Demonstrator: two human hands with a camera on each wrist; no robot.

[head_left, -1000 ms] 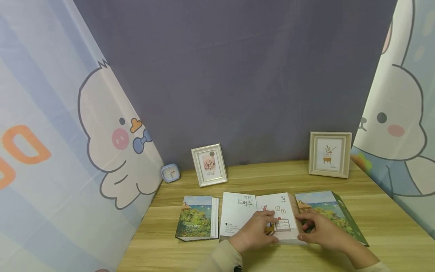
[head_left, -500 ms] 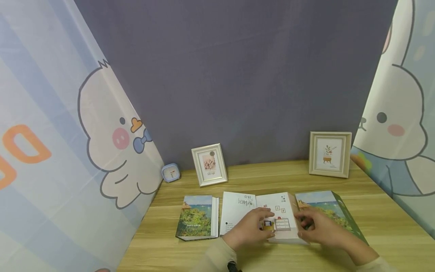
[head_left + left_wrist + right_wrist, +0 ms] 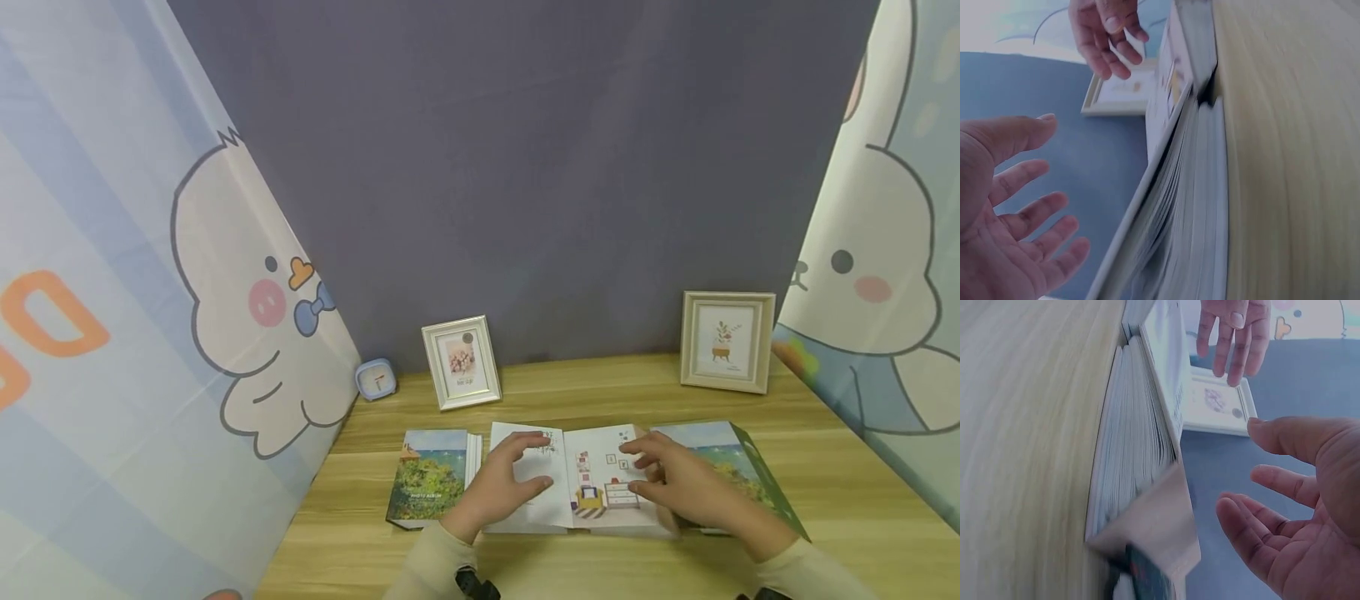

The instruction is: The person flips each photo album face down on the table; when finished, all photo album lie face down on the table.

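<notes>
Head view: left hand (image 3: 504,483) and right hand (image 3: 678,483), fingers spread and grasping nothing, hover just above the white-paged photo album (image 3: 577,479) lying open on the wooden table (image 3: 847,492), between a closed landscape-covered album (image 3: 431,479) and its opened cover.

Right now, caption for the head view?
Both open hands, left and right, hover over an open photo album on a wooden table.
</notes>
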